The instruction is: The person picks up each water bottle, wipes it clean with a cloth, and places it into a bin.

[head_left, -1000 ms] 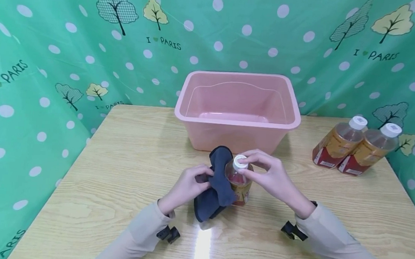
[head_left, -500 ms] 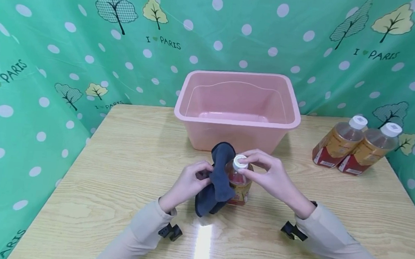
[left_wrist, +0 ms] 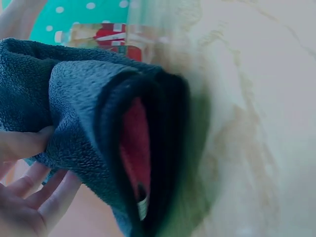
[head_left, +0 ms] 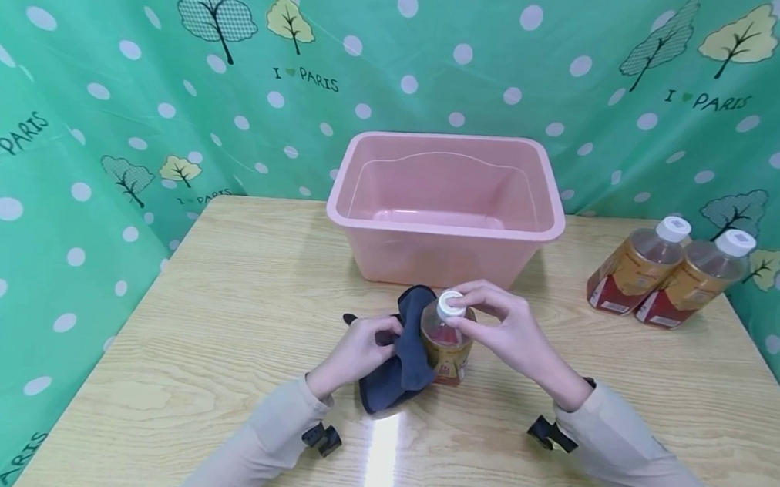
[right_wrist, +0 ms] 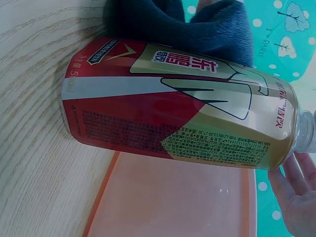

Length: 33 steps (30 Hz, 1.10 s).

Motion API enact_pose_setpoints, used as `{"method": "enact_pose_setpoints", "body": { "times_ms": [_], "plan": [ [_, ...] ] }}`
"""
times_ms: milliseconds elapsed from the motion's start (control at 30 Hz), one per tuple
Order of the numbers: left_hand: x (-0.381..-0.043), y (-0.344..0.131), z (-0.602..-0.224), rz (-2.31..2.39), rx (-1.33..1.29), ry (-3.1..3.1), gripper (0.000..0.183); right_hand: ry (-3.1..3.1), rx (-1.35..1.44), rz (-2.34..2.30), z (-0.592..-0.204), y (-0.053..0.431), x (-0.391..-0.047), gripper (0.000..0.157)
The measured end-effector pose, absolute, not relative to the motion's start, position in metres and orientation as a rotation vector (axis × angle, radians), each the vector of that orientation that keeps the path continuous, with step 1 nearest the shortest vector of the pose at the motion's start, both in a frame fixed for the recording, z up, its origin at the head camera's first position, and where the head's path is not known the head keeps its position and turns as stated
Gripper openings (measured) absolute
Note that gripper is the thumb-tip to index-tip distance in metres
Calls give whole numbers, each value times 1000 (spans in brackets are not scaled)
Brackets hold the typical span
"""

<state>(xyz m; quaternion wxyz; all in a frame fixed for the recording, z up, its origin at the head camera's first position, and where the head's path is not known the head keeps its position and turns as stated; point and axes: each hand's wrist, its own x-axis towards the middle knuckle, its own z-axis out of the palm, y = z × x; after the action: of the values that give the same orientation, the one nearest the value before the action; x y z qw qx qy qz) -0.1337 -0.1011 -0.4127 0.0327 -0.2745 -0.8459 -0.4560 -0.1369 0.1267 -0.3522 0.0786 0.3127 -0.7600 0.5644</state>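
Note:
A drink bottle [head_left: 446, 349] with a white cap and a red and gold label stands upright on the table, in front of the pink bin. My right hand [head_left: 504, 323] pinches its cap from the right, thumb and fingers on either side. My left hand [head_left: 361, 347] grips a folded dark blue cloth [head_left: 392, 383] and holds it against the bottle's left side. In the left wrist view the cloth [left_wrist: 84, 103] looks fluffy, with a dark edge and a pink patch inside a fold. The right wrist view shows the cloth [right_wrist: 217, 34] lying along the bottle's label [right_wrist: 163, 103].
The pink bin [head_left: 442, 256] stands at the back middle of the wooden table [head_left: 233, 284]. Two more such bottles, a nearer-left one [head_left: 634, 269] and a right one [head_left: 696, 282], stand side by side at the back right. A green dotted curtain [head_left: 380, 41] hangs behind.
The cloth in my left hand has gone up along the bottle's side and come back down, baring more of the label. My right hand stays on the cap; the bottle has barely moved.

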Motion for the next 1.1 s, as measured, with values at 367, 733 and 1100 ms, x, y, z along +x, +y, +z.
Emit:
{"method": "enact_pose_setpoints", "body": {
  "times_ms": [367, 733, 1100],
  "plan": [
    [-134, -100, -428, -1144, -854, -2697, 23, -2282, 894, 1708, -351, 125, -135, 16],
    [-131, -108, -425, -1283, -857, -2668, 22, -2307, 910, 1679, -346, 128, -135, 18],
    [-125, -122, -422, -1356, -788, -2662, 21, -2279, 920, 1729, -330, 133, -146, 20]
  ]
}}
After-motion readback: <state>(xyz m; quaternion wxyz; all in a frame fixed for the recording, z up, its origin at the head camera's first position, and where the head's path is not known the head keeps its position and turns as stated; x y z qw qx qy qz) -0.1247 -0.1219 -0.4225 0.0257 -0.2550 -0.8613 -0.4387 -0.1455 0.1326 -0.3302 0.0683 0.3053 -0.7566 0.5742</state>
